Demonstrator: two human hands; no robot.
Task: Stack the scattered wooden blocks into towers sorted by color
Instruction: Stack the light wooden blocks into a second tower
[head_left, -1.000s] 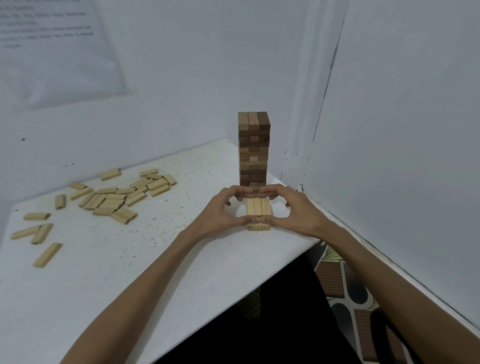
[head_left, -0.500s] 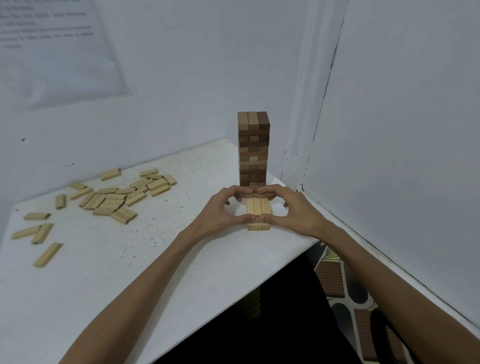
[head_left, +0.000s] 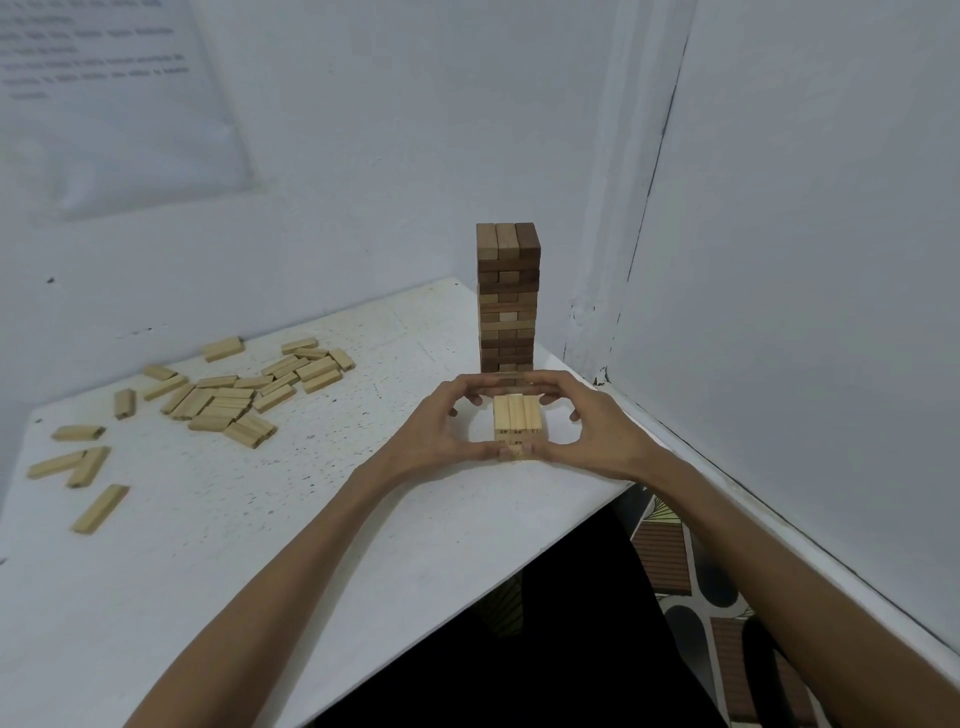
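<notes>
A tall tower of dark brown blocks (head_left: 508, 299) stands at the table's far right corner. Just in front of it sits a short stack of light blocks (head_left: 517, 422), three side by side on top. My left hand (head_left: 441, 434) curves round the stack's left side and my right hand (head_left: 592, 431) round its right. Both thumbs press the near end of the lower layer and the fingertips meet behind the stack. Several loose light blocks (head_left: 234, 397) lie scattered on the left of the table.
The white speckled table (head_left: 291, 519) has a diagonal near edge falling to a dark gap. White walls close in behind and on the right. A paper sheet (head_left: 104, 98) hangs on the back wall. Patterned floor (head_left: 701, 597) shows at lower right.
Both hands stay cupped round the short light stack; the thumbs have closed in slightly on its near end. Nothing else has moved.
</notes>
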